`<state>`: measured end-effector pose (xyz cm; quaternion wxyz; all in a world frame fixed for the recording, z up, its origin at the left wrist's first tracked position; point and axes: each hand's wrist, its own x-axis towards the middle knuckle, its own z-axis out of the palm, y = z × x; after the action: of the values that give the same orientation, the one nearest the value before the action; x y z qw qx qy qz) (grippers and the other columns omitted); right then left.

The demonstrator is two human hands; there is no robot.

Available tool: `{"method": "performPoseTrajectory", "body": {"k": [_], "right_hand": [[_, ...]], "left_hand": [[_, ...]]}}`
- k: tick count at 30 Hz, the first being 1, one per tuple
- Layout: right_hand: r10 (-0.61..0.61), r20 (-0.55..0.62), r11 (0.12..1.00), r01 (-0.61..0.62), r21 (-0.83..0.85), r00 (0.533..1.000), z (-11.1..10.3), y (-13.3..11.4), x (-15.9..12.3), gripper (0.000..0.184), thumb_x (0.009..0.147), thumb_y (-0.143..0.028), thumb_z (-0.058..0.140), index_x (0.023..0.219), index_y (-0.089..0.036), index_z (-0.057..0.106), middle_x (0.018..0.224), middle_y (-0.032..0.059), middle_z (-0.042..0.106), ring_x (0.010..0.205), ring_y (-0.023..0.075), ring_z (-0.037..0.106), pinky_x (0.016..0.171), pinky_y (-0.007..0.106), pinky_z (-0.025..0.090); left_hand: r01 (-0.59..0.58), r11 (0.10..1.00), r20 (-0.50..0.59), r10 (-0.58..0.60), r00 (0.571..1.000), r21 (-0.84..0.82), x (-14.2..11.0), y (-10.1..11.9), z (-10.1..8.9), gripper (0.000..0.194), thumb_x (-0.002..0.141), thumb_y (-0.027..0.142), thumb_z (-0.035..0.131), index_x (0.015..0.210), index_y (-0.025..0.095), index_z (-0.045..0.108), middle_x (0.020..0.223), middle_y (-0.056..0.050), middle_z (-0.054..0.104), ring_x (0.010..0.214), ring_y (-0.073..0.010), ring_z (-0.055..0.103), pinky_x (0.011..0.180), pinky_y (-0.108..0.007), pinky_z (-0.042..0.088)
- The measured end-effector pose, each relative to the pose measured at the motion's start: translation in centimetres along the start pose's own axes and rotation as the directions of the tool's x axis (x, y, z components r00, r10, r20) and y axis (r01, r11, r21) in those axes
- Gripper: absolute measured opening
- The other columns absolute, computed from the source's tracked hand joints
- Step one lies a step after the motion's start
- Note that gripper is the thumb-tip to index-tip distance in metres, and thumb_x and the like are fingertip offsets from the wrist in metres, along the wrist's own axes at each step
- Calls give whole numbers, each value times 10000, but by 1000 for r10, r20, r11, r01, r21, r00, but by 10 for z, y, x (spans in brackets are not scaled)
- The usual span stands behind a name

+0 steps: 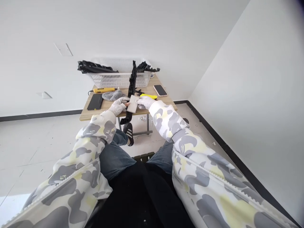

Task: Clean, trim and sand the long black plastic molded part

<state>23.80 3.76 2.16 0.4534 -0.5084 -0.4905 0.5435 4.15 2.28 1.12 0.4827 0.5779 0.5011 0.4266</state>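
A pale, flat rectangular pad (132, 104) lies over a long black plastic part (132, 83), which stretches across the small table and overhangs its front edge. My left hand (117, 106), in a whitish glove with a bare fingertip showing, is closed at the pad's left edge. At the opposite edge, the gloved fingers of my right hand (145, 102) grip the pad. Just beyond my right hand is a yellow tool (149, 96), partly covered. Small black pieces (139, 91) lie near it. What the pad is made of cannot be made out.
A white plastic basket (109, 80) with several black parts (95, 67) stands at the table's (85, 114) back. On the left are a yellow-handled tool (104, 90), a grey cloth (113, 95) and a black flat device (95, 102). A phone (160, 90) lies right. Walls rise behind and right.
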Motion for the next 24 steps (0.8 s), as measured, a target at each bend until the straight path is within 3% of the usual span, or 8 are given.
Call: {"method": "performPoseTrajectory", "body": {"k": [3, 6, 12, 14, 16, 20, 24], "right_hand": [[80, 113, 992, -68, -105, 990, 0, -5, -1, 273, 770, -223, 842, 831, -202, 576, 612, -6, 655, 447, 132, 576, 386, 216, 415], [104, 147, 985, -82, -149, 984, 6, -4, 0, 265, 806, -293, 818, 870, -206, 576, 642, -4, 675, 400, 123, 572, 358, 208, 389], [12, 40, 995, -8, -97, 999, 22, 10, 3, 192, 944, -349, 601, 1079, -221, 555, 528, -87, 546, 346, 78, 463, 348, 179, 336], [4, 51, 996, 0, -85, 999, 23, 18, 3, 249, 918, -373, 604, 1117, -227, 570, 516, -96, 530, 339, 79, 440, 341, 183, 319], [2, 104, 998, 5, -67, 995, 21, 26, 3, 390, 843, -378, 666, 1195, -235, 575, 627, -75, 619, 349, 74, 444, 338, 196, 327], [-63, -54, 996, 66, 57, 997, 17, 34, 1, 584, 844, -419, 608, 1404, -284, 514, 951, -10, 707, 431, 65, 481, 378, 216, 398], [-46, 54, 999, 46, 4, 997, 15, 32, -4, 613, 834, -403, 635, 1433, -322, 540, 947, -6, 693, 504, 83, 501, 434, 223, 440]], "left_hand": [[7, 999, 8, -6, 1000, -32, -3, 3, 0, 332, 829, 324, 774, 1087, 138, 679, 807, -43, 731, 645, -150, 647, 636, -284, 535], [11, 999, 40, -9, 999, -45, -8, 7, -1, 418, 759, 396, 829, 1051, 132, 686, 816, -54, 737, 645, -136, 639, 680, -302, 559], [0, 999, 81, 3, 997, -38, -9, 6, -11, 614, 679, 513, 837, 1143, 151, 663, 965, -57, 742, 663, -102, 624, 673, -268, 577], [-18, 999, 89, 22, 996, -37, -7, 2, -15, 628, 707, 553, 795, 1164, 144, 656, 1002, -73, 743, 697, -118, 655, 688, -274, 592], [0, 1000, 85, 1, 996, -12, -6, -3, -17, 642, 739, 573, 758, 1208, 149, 644, 1072, -94, 743, 686, -120, 669, 682, -281, 602], [26, 998, 67, -29, 997, 58, -7, -8, -20, 659, 793, 593, 705, 1293, 172, 620, 1339, -139, 657, 658, -94, 669, 694, -286, 614], [36, 996, 66, -41, 997, 83, -10, -7, -20, 681, 829, 636, 654, 1315, 162, 607, 1331, -147, 660, 660, -104, 666, 689, -285, 617]]}}
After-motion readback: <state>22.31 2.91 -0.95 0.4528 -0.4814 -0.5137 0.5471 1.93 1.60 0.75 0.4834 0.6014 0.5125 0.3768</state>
